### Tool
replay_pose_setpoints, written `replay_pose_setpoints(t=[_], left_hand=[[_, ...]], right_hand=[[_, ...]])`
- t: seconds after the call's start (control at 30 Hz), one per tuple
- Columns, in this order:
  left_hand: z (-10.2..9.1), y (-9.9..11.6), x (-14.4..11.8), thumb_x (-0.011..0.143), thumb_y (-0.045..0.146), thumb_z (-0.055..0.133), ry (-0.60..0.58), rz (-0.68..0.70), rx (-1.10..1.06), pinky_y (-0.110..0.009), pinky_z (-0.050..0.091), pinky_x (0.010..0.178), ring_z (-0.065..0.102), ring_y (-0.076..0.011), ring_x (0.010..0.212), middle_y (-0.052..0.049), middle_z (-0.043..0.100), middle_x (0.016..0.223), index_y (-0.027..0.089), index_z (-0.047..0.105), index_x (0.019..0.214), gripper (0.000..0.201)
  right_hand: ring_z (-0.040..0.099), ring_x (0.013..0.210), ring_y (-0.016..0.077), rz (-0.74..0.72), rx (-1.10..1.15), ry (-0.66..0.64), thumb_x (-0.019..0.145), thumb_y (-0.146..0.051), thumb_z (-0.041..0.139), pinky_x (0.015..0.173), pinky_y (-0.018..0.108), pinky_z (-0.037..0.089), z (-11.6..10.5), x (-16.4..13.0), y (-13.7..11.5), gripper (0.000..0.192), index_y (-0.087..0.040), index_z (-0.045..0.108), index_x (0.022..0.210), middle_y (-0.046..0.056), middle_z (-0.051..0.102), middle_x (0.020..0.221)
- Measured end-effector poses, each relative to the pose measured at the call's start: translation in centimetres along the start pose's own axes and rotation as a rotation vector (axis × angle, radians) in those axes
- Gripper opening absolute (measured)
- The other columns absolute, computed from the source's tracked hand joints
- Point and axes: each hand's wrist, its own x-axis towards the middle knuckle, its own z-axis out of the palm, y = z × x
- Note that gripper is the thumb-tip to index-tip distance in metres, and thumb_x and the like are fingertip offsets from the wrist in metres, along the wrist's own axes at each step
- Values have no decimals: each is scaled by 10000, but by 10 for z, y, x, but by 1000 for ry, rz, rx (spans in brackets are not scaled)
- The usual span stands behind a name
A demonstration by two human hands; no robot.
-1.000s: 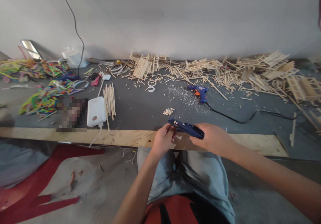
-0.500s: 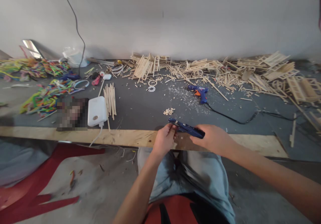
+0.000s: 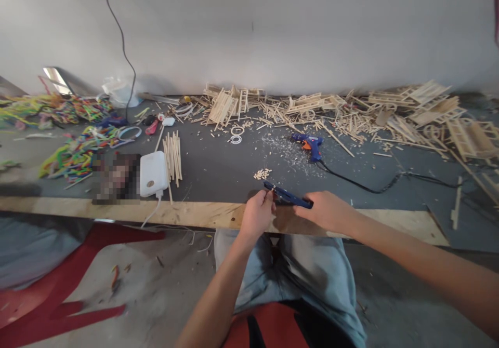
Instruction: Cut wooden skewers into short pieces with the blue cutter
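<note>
Background: plain grey wall behind a long dark-grey bench, its front edge faced with a pale wooden strip.
Grip: my right hand closes its fingers on the rear end of a slim dark-blue hand tool.
Other side: my left hand has its fingers bent together at the tool's head; I cannot tell what, if anything, they pinch.
Tool's place: held over the bench's front edge, near my middle, head angled leftward and away from me.
Just beyond: small heap of short pale wooden bits.
Farther in: blue glue gun with an orange trigger, its black cord running toward the bench's right end.
To my left: white rectangular power bank near the front edge, beside a row of thin wooden sticks.
Back edge: pale wooden-stick frames, piled toward the right corner.
Left end: tangled multicoloured strands.
</note>
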Motion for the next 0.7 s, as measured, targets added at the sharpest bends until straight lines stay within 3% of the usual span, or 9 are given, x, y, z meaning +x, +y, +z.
replay_pose_setpoints(t=[0.23, 0.7], left_hand=[[2, 2, 4, 908, 403, 351, 15, -13, 63, -239, 338, 541, 507, -130, 552, -9, 561, 593, 194, 492, 630, 375], [-2, 1, 6, 889, 442, 375, -28, -48, -25, -230, 336, 471, 454, -109, 471, 4, 572, 609, 175, 608, 818, 362]], right_hand=[[539, 541, 171, 20, 27, -38, 797, -469, 502, 503, 265, 266, -1, 5, 2, 339, -195, 635, 649, 62, 621, 599], [496, 518, 157, 45, -38, 0, 813, -514, 473, 479, 274, 240, -2, 13, 20, 392, -204, 562, 590, 61, 612, 593]])
